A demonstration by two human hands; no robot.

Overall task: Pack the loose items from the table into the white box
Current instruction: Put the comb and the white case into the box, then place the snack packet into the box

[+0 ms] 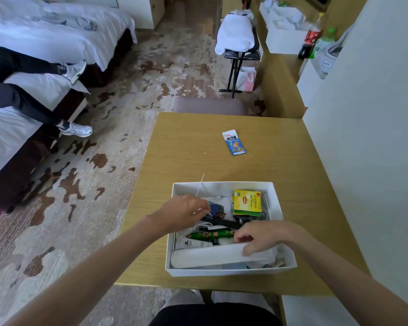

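The white box (224, 185) sits near the front edge of the wooden table (198, 147). Inside lie yellow tea packets (247, 202), a green tube (210, 235), a black item, white cables and a long white case (210, 255). My left hand (184, 211) is over the box's left side, pinching a thin white stick (200, 185) that points up over the far rim. My right hand (259, 236) rests on the white case at the box's near right, fingers curled on its edge. A blue and white snack packet (233, 142) lies loose on the table beyond the box.
A white wall (363, 137) borders the table on the right. A padded stool (210, 105) stands behind the table. To the left a person sits on a bed (33, 38), legs over the patterned carpet. A luggage rack (240, 43) and bottles (311, 38) stand farther back.
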